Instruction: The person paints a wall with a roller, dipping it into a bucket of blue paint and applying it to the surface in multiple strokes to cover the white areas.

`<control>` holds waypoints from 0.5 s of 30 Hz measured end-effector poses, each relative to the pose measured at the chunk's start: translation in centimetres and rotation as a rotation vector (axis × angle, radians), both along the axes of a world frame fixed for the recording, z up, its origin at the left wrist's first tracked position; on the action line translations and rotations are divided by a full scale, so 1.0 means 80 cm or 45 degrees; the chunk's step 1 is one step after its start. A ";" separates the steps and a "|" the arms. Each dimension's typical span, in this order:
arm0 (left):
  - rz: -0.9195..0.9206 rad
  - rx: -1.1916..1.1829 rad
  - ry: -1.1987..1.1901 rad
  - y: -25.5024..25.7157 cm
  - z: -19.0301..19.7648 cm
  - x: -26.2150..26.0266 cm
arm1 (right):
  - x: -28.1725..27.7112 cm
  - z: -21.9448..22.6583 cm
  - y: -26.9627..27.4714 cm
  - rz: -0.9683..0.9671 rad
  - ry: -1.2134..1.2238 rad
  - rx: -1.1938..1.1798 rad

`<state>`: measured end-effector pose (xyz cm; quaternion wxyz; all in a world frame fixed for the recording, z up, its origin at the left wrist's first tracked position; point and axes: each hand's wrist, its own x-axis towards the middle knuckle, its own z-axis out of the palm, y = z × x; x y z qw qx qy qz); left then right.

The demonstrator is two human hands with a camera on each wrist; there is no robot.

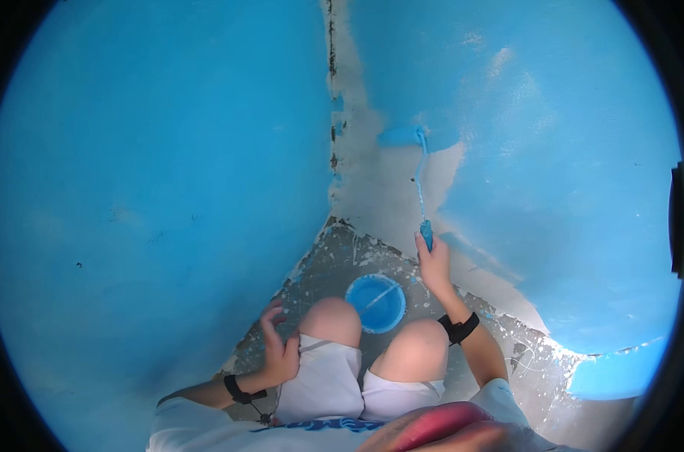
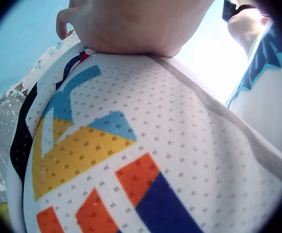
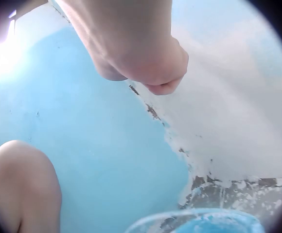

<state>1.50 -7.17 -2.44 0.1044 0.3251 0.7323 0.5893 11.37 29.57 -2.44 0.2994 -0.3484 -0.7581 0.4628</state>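
My right hand grips the blue handle of a paint roller. The roller's blue sleeve lies against a pale unpainted patch of the right wall, with wet blue around it. In the right wrist view the fist shows curled, while the roller is hidden behind it. Beside the left thigh, my left hand rests on the white shorts with its fingers loosely bent and nothing in them. A bucket of blue paint stands on the floor ahead of the knees, a pale stick across it.
The left wall is painted blue and meets the right wall at a chipped corner seam. Paint splashes cover the grey floor. Bent knees flank the bucket closely.
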 end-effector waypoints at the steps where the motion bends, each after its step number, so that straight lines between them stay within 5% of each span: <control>1: 0.007 -0.024 -0.002 0.001 0.000 0.000 | 0.007 0.015 -0.006 0.018 -0.009 -0.030; 10: -0.037 -0.054 0.032 0.015 -0.012 -0.002 | 0.028 0.239 -0.032 0.116 0.321 -0.295; 15: -0.019 -0.023 0.036 0.015 -0.010 0.001 | 0.018 0.294 -0.006 0.164 0.409 -0.209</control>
